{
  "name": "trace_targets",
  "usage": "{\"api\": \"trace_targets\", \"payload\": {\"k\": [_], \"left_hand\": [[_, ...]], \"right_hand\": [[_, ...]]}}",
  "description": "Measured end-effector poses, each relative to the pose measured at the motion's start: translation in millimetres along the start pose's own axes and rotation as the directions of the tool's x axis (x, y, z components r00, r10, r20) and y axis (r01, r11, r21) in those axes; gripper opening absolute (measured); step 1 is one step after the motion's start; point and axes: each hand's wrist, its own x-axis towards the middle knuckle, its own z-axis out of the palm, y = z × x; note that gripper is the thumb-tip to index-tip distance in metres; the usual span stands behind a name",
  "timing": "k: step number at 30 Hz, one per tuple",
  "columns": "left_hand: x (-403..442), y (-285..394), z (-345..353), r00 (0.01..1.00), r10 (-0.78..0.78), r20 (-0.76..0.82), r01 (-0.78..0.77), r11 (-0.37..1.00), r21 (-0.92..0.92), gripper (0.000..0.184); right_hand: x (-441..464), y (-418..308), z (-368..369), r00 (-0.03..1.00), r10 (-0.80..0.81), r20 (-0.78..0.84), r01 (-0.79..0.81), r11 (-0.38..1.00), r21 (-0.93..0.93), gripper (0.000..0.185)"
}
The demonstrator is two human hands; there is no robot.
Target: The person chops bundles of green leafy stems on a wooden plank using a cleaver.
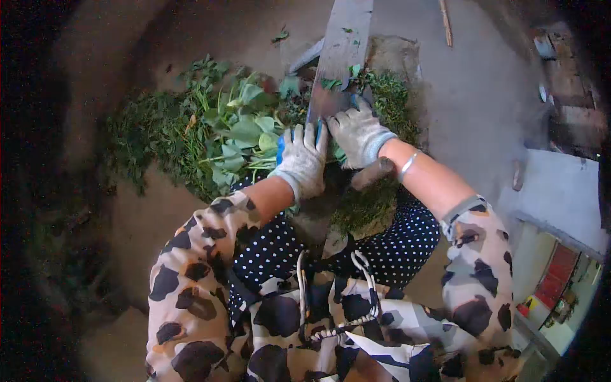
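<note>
My left hand [302,159], in a whitish work glove with blue patches, is closed over broad-leaved greens [245,134], whose leaves and stems spread to its left. Close beside it, my right hand [359,135], gloved the same way, curls over more of the greens at the near end of a long plank [344,48]. Bits of leaf show between the two hands and under the right palm. The palms and the stems inside them are hidden. A dark, curved piece, perhaps a blade, shows partly beside the plank.
A heap of finer green plants [159,127] lies to the left, and chopped greens [388,95] sit on the right. A round wooden stub [372,174] sticks out below my right wrist. A thin stick [446,22] lies on the floor; a pale board [560,191] is far right.
</note>
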Motion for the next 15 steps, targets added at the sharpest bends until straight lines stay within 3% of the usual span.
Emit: {"api": "trace_targets", "payload": {"k": [3,5,6,7,8,9,10,12,13,15], "left_hand": [[11,0,-7,1.0,0.009,0.018,-0.01,0.998,0.068,0.09],[29,-5,-7,0.999,0.022,0.031,-0.023,0.999,0.029,0.085],[36,-7,-7,0.998,0.028,0.061,-0.029,0.999,0.026,0.08],[40,-8,-4,0.995,0.03,0.097,-0.031,0.999,0.011,0.075],[47,-11,-4,0.994,0.041,0.098,-0.04,0.999,-0.016,0.067],[52,-16,-4,0.994,0.062,0.095,-0.06,0.998,-0.026,0.062],[56,-17,-2,0.991,0.071,0.11,-0.066,0.997,-0.042,0.061],[63,-21,-3,0.99,0.087,0.11,-0.082,0.995,-0.053,0.06],[63,-21,-4,0.986,0.088,0.141,-0.08,0.995,-0.064,0.06],[62,-17,-4,0.98,0.1,0.172,-0.089,0.994,-0.067,0.059]], "right_hand": [[-3,3,-11,0.998,0.029,0.049,-0.031,0.998,0.045,0.086],[-2,12,-6,0.999,0.02,-0.041,-0.02,1.0,-0.007,0.087],[-7,17,-7,0.993,0.014,-0.12,-0.007,0.998,0.06,0.087],[-23,20,-23,0.983,0.098,-0.158,-0.049,0.956,0.29,0.073],[-35,29,-13,0.906,0.198,-0.375,0.093,0.769,0.632,0.062],[-47,31,-13,0.776,0.377,-0.505,0.311,0.468,0.827,0.052],[-70,21,-7,0.703,0.532,-0.472,0.498,0.106,0.861,0.042],[-72,-30,18,0.469,0.711,-0.524,0.719,0.038,0.694,0.041],[-60,-62,35,0.381,0.79,-0.48,0.709,0.084,0.7,0.044],[-55,-66,40,0.456,0.863,-0.218,0.507,-0.051,0.861,0.039]]}}
